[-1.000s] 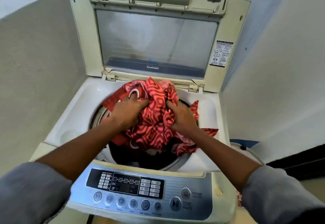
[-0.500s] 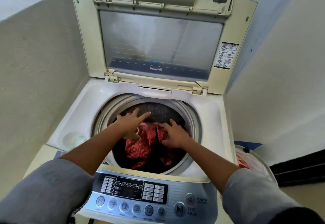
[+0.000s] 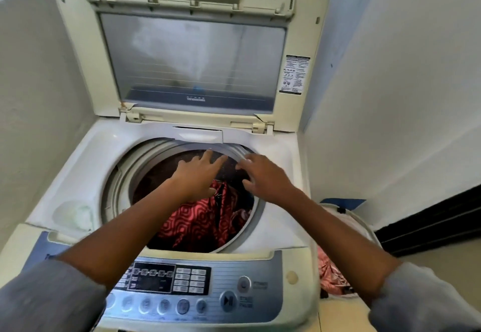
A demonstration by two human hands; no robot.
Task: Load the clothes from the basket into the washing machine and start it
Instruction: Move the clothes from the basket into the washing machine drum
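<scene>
Walls closed the washing machine (image 3: 78,175) into a corner: a beige rough wall (image 3: 33,97) on the left and a pale white wall (image 3: 403,97) on the right, with a black band (image 3: 429,222) low on that side. The lid (image 3: 192,66) stood upright at the back. Inside the drum (image 3: 117,188) lay the red patterned cloth (image 3: 197,222), below the rim. The left hand (image 3: 197,175) and the right hand (image 3: 265,178) hovered over the opening, near each other, fingers spread, each grip released and holding nothing. The basket (image 3: 361,221) stood just beside the machine's right side, with pink-red cloth (image 3: 330,274) in it.
</scene>
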